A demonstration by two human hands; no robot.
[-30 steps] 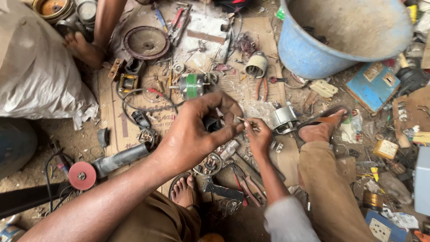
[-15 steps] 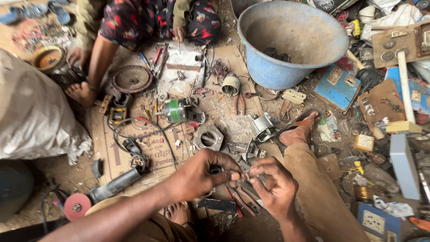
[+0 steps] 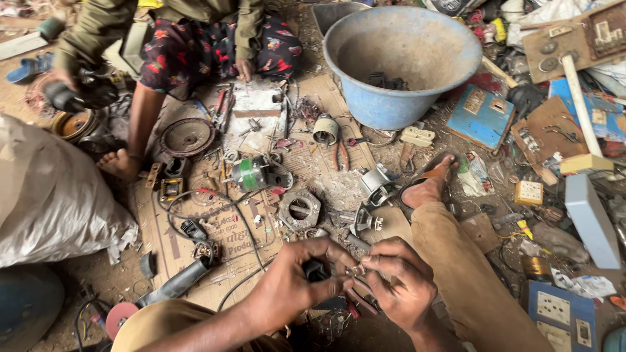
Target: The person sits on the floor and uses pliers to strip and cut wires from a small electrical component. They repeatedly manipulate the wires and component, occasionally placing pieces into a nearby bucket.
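Note:
My left hand (image 3: 293, 283) is closed around a small black part (image 3: 315, 269) low in the middle of the view. My right hand (image 3: 399, 281) pinches a tiny metal piece (image 3: 355, 270) between thumb and forefinger, right against the black part. Both hands hover just above a sheet of cardboard (image 3: 225, 231) strewn with metal parts. A round metal motor housing (image 3: 300, 210) lies just beyond my hands. My right foot in a sandal (image 3: 427, 186) rests to the right of it.
Another person sits across from me, holding a dark object (image 3: 75, 94). A large blue tub (image 3: 401, 62) stands at the far right. An angle grinder (image 3: 160, 290) lies lower left, a white sack (image 3: 45, 195) at left, and a green-banded motor (image 3: 254, 173) and pliers (image 3: 340, 155) mid-floor.
The view has tilted down and away from me, showing more of the person opposite. My hands have come closer together low in the frame, still on the small parts.

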